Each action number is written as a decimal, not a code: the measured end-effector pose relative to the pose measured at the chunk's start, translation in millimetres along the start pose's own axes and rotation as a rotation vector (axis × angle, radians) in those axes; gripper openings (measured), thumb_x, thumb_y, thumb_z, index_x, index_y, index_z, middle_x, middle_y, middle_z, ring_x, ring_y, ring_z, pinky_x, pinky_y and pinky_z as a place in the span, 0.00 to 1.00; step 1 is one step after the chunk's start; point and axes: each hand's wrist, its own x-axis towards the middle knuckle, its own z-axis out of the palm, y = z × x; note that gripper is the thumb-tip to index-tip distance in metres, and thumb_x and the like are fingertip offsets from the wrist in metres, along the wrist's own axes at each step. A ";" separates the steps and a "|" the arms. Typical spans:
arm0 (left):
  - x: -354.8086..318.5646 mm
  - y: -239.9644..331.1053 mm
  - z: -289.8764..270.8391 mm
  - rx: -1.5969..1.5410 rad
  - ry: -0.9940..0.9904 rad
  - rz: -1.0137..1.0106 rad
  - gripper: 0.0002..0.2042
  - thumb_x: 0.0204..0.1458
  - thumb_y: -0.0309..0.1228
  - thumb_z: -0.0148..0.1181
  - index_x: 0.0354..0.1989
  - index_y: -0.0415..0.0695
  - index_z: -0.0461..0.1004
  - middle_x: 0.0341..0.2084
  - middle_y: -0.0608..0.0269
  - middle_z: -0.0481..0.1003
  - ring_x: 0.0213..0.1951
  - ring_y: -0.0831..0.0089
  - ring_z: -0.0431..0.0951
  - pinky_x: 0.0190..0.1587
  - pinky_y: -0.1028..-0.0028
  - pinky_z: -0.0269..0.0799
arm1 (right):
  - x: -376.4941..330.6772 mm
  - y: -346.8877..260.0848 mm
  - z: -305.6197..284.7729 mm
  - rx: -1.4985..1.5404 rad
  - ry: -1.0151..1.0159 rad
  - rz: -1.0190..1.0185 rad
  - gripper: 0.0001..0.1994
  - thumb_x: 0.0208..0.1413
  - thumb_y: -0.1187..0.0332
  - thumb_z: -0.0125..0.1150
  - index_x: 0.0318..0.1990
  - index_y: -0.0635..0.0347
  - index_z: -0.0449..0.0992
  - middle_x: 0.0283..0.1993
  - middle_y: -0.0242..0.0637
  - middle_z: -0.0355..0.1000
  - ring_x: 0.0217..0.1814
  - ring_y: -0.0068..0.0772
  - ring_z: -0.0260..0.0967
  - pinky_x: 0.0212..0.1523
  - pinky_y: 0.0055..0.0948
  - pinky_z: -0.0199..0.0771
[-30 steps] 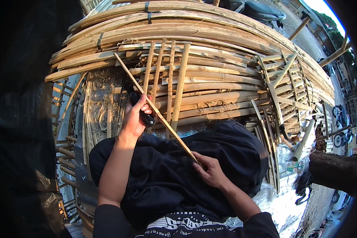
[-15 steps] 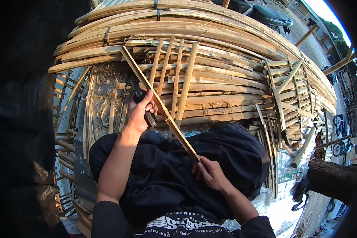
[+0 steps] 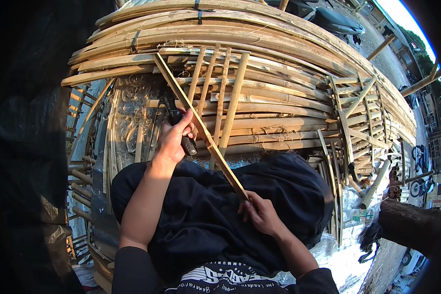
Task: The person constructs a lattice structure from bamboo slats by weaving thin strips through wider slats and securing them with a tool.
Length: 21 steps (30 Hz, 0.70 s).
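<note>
A long split bamboo strip (image 3: pixel 212 145) slants across my lap, its far end over the bamboo pile and its near end at my right hand (image 3: pixel 261 213). The fingers of that hand are closed round the strip's lower end. My left hand (image 3: pixel 174 140) is closed round a black-handled tool (image 3: pixel 188 146), knife-like in shape; its blade cannot be made out. The left thumb lies against the strip, while the other fingers are partly hidden. Several bamboo sticks (image 3: pixel 235 100) lean side by side just beyond the strip.
Long bamboo slats (image 3: pixel 279 124) lie stacked ahead, with tied bundles (image 3: pixel 220 34) behind them. A bamboo lattice frame (image 3: pixel 348 125) stands at right, near a dark log (image 3: pixel 411 225). Curled shavings (image 3: pixel 132 117) litter the left side. My dark-clothed legs (image 3: pixel 220 196) are crossed below the strip.
Both hands keep their hold on the tool and the strip. The strip's far end and the tool appear slightly further right, along with the whole scene.
</note>
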 end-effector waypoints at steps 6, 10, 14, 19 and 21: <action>-0.2 1.0 -2.8 -0.025 0.018 0.003 0.10 0.55 0.33 0.68 0.36 0.52 0.70 0.25 0.77 0.68 0.21 0.85 0.62 0.25 0.80 0.63 | 2.6 -1.0 0.2 0.010 -0.026 0.007 0.16 0.68 0.74 0.43 0.61 0.63 0.66 0.32 0.39 0.76 0.27 0.28 0.75 0.33 0.28 0.75; -5.5 4.0 1.7 0.026 -0.015 0.045 0.11 0.54 0.33 0.70 0.35 0.53 0.70 0.25 0.76 0.70 0.21 0.86 0.64 0.26 0.80 0.63 | 3.2 4.4 2.4 0.105 -0.048 0.037 0.15 0.69 0.74 0.41 0.60 0.64 0.66 0.32 0.38 0.76 0.28 0.26 0.74 0.34 0.26 0.75; -4.1 -0.3 4.0 -0.045 -0.048 0.028 0.13 0.52 0.31 0.71 0.35 0.52 0.69 0.25 0.76 0.69 0.21 0.87 0.64 0.24 0.81 0.64 | 1.1 4.3 2.7 0.127 -0.062 0.106 0.15 0.70 0.73 0.40 0.59 0.65 0.67 0.31 0.36 0.75 0.29 0.23 0.74 0.36 0.25 0.76; -12.1 6.7 1.1 -0.044 -0.021 0.030 0.13 0.52 0.32 0.72 0.34 0.51 0.69 0.25 0.75 0.70 0.21 0.87 0.65 0.23 0.80 0.66 | 3.0 7.0 7.9 0.164 -0.108 0.101 0.16 0.71 0.73 0.40 0.61 0.65 0.67 0.29 0.35 0.74 0.30 0.22 0.73 0.36 0.24 0.75; -11.9 6.2 3.4 -0.034 -0.016 0.019 0.12 0.52 0.32 0.71 0.33 0.51 0.69 0.25 0.75 0.70 0.21 0.86 0.65 0.23 0.80 0.66 | 2.8 6.2 7.3 0.160 -0.101 0.103 0.16 0.71 0.73 0.40 0.61 0.64 0.67 0.29 0.35 0.73 0.30 0.22 0.73 0.37 0.24 0.75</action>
